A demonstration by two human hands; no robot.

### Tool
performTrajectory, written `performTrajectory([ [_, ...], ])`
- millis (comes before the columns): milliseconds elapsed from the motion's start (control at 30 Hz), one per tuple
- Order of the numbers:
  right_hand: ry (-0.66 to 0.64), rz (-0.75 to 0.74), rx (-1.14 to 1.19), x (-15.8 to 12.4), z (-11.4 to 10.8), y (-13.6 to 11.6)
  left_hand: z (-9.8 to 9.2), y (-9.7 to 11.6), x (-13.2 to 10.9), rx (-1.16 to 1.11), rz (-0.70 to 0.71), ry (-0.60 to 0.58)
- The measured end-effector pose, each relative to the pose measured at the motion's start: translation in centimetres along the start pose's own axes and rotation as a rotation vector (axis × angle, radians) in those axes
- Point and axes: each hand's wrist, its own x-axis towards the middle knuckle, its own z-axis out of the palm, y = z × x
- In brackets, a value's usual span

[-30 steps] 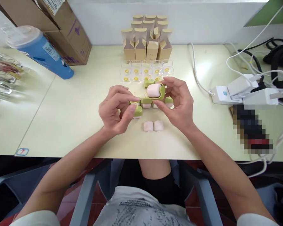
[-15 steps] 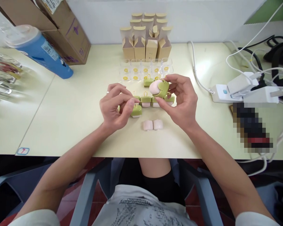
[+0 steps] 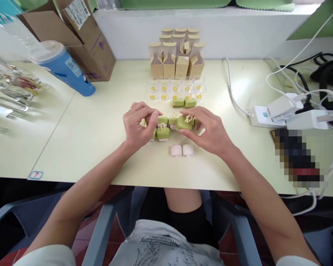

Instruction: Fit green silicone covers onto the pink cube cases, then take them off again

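My right hand (image 3: 211,127) grips a small green case (image 3: 184,122) with a pale yellow loop on top, between thumb and fingers. My left hand (image 3: 140,123) is closed, thumb and forefinger together; whether anything is between them is hidden. Beneath and around both hands sit several similar green cases with pink undersides, one of them a green case (image 3: 162,133) in the near row. Two bare pink pieces (image 3: 182,150) lie side by side closer to the table edge. Beyond the hands, a pair of green cases (image 3: 184,102) stands by the clear cups.
Clear plastic cups (image 3: 175,88) with yellow stickers form rows, and open cardboard boxes (image 3: 176,61) stand behind them. A blue tumbler (image 3: 69,70) and a large carton (image 3: 97,55) are at left. On the right lie a power strip (image 3: 262,116), cables and a blurred-out object (image 3: 298,157).
My right hand has lowered its case and turned it, so the green top faces up and the pink no longer shows. My left hand has shifted slightly right. The view has tilted up.
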Motion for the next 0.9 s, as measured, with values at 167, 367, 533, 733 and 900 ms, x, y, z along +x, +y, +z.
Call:
performTrajectory([
  [167, -0.164, -0.018, -0.087, -0.1, 0.3, 0.0, 0.4, -0.1, 0.0, 0.027, -0.026, -0.011],
  [367, -0.243, -0.069, -0.052, -0.3, 0.8, 0.1, 1.0, -0.3, -0.3, 0.127, 0.085, -0.110],
  [533, -0.231, -0.162, -0.002, -0.4, 1.5, 0.5, 1.0, -0.3, -0.3, 0.117, 0.209, -0.168],
  [733, -0.192, -0.178, 0.044, -0.4, 1.7, 0.8, 1.0, -0.3, -0.3, 0.082, 0.237, -0.114],
  [900, -0.207, -0.152, 0.062, -0.3, 1.7, 0.7, 0.6, -0.4, 0.2, 0.079, 0.181, -0.200],
])
